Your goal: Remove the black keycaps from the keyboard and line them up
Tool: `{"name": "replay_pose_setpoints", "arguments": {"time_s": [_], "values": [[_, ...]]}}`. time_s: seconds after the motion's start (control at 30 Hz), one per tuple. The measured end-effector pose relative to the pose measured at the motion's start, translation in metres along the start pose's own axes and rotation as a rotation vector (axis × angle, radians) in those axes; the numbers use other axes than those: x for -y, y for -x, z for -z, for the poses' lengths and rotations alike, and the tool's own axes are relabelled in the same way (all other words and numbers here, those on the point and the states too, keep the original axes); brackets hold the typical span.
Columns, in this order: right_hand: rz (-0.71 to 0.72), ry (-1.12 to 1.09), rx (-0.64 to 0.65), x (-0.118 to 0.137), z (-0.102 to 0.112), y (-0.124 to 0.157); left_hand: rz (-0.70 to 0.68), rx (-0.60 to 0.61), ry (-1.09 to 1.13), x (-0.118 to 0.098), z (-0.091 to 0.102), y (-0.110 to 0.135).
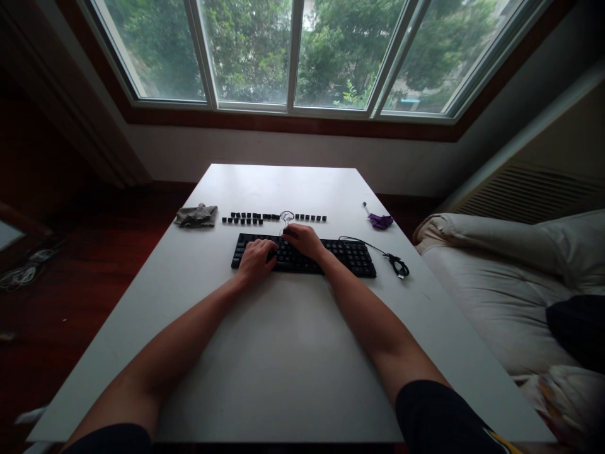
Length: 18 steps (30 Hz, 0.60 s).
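A black keyboard (352, 255) lies across the white table in front of me. My left hand (256, 258) rests on its left part, with the thumb and forefinger apart and dark keys showing between them. Over the upper middle of the keyboard, my right hand (303, 239) is closed in a pinch on a small dark-handled tool that looks like a wire keycap puller (287, 216). Its thin wire loops stick out beyond my fingertips. Behind the keyboard, several loose black keycaps (246, 221) stand in rows. The keys under both hands are hidden.
A coiled USB cable (398, 266) lies right of the keyboard. A grey cloth (196, 216) sits at the table's left edge, and a purple cloth (380, 221) with a thin white stick at the right. A pale sofa (491, 290) stands right of the table (283, 366).
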State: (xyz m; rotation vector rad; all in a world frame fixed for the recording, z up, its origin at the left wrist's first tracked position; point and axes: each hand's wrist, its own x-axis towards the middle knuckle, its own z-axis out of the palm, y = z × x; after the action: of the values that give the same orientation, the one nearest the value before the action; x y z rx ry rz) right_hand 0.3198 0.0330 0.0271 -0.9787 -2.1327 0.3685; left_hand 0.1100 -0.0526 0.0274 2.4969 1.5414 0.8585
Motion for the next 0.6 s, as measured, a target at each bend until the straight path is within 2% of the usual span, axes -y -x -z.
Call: {"name": "replay_pose_setpoints", "arguments": {"time_s": [0.43, 0.6], "values": [[-0.189, -0.252, -0.020, -0.0022, -0.0014, 0.0021, 0.015, 0.001, 0.021, -0.0001, 0.0004, -0.0003], [-0.320, -0.514, -0.179, -0.0092, 0.0024, -0.0015, 0.031, 0.002, 0.041, -0.0012, 0.0013, 0.0005]]}}
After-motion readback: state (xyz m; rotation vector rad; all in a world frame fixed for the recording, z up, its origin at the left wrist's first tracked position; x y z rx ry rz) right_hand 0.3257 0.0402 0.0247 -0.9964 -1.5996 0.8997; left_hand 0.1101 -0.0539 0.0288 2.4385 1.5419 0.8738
